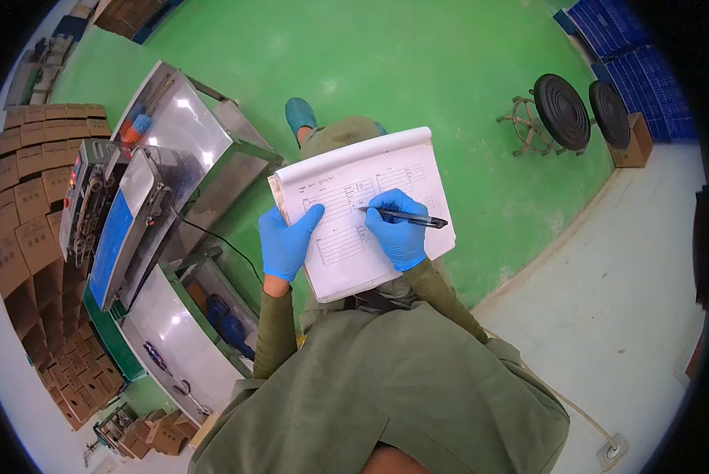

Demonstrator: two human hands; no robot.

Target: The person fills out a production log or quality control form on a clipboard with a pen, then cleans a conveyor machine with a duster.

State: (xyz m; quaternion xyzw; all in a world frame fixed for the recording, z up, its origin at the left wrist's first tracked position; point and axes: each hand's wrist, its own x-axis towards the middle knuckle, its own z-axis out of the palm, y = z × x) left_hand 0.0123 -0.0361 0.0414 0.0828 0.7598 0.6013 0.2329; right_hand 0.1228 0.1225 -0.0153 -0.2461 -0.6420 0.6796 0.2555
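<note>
A pad of white paper sheets [338, 272] with printed tables and some handwriting lies over my lap, its top sheets folded back at the far edge. My left hand [285, 241], in a blue glove, grips the pad's left side with the thumb on top of the page. In my gloved right hand [399, 235] is a black pen [421, 220], its tip at the page near the middle tables. The right hand's fingers are pinched round the pen and its side rests on the paper.
Metal tables [184, 130] stand on the left, with a blue-topped machine [113, 237] and a dark cable. Stacked cardboard boxes [34, 197] line the far left. Round black stools [562, 113] and blue crates [646, 87] are at the upper right, beside the white wall [607, 261].
</note>
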